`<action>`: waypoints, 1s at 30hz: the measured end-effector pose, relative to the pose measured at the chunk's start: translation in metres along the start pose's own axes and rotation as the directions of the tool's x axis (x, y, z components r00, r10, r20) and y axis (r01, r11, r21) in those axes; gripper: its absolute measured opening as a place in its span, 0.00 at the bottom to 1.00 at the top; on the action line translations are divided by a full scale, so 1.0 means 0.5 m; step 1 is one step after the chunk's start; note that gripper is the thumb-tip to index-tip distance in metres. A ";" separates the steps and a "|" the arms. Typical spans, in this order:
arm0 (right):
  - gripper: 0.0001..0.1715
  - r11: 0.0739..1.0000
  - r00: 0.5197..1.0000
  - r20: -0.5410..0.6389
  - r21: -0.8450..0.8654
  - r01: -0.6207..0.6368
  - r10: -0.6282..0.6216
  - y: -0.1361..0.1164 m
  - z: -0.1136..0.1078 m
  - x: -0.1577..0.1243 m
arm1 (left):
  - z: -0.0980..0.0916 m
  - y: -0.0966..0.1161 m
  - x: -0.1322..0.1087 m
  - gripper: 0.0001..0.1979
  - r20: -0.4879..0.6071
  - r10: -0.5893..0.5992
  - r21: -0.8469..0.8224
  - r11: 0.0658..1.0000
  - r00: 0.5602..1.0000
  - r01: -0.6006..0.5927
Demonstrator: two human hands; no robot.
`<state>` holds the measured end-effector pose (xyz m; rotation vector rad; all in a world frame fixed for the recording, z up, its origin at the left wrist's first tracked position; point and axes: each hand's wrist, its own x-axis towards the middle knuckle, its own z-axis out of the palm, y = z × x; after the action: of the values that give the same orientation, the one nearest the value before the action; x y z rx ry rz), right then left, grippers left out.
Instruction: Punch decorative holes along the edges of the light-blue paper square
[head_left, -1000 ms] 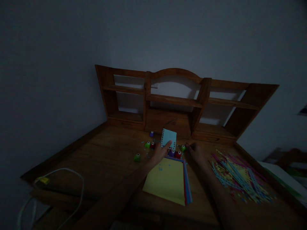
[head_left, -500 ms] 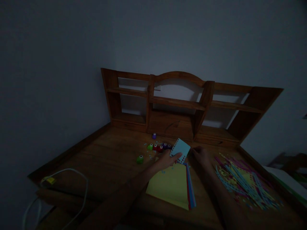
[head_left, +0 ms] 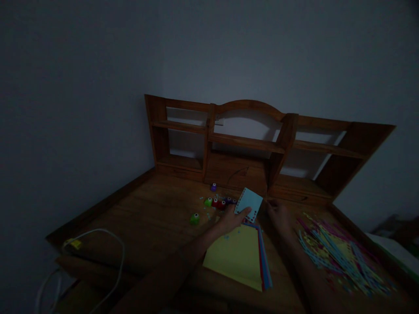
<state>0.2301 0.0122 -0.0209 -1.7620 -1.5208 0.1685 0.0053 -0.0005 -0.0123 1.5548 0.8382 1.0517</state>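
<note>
My left hand (head_left: 231,220) grips a light blue paper card (head_left: 250,201) by its lower edge, thumb on top. Small holes run along the card's left and bottom edges. Close to the card's right corner is my right hand (head_left: 278,214), its fingers pinched together; what they hold, if anything, is too dark to make out. Below the card lies a stack of coloured paper with a yellow sheet (head_left: 235,257) on top and red and blue edges showing. Several craft punches stand behind and left of my left hand, among them a green punch (head_left: 194,219) and a red punch (head_left: 215,203).
A purple punch (head_left: 214,187) stands farther back, with blue paper bits scattered nearby. On the right lies a heap of coloured paper strips (head_left: 334,248). A wooden shelf unit (head_left: 245,138) lines the desk's back. A white cable (head_left: 121,248) loops over the front left.
The whole view has shifted slightly, so everything sits a little farther right. Both hands keep nearly the same pose around the blue card.
</note>
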 end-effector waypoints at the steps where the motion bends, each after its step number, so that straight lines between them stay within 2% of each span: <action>1: 0.27 1.000 1.000 -0.014 0.015 0.006 -0.006 -0.003 0.001 0.000 | -0.001 0.001 0.001 0.21 -0.014 0.004 -0.020 1.000 1.000 -0.005; 4: 0.27 1.000 0.999 -0.034 0.021 0.009 -0.009 -0.012 0.003 -0.001 | -0.003 0.002 0.005 0.24 -0.032 -0.018 -0.083 0.996 0.999 0.015; 8: 0.27 1.000 0.999 -0.030 0.011 -0.017 0.017 -0.023 0.002 -0.005 | -0.004 -0.009 0.011 0.25 -0.035 -0.049 -0.076 0.996 0.998 0.047; 19: 0.26 1.000 1.000 0.013 0.015 0.009 -0.009 -0.010 0.022 -0.003 | -0.002 -0.010 0.008 0.22 -0.014 -0.007 -0.058 0.998 1.000 0.006; 21: 0.25 1.000 1.000 0.018 0.017 0.019 -0.019 -0.010 0.022 -0.004 | -0.004 -0.014 0.007 0.21 0.029 -0.016 -0.048 0.999 0.999 0.017; 25: 0.21 0.999 1.000 0.022 0.028 0.020 -0.020 -0.015 0.020 -0.008 | -0.009 -0.014 0.003 0.21 0.198 -0.059 -0.021 0.998 0.978 0.065; 30: 0.21 1.000 1.000 0.023 0.012 0.012 -0.012 -0.015 0.017 -0.006 | 0.001 0.030 -0.031 0.17 0.314 -0.085 -0.050 0.993 0.946 0.105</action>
<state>0.2187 0.0133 -0.0229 -1.7470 -1.5429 0.1919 0.0000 -0.0178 -0.0010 1.5570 0.6459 0.7314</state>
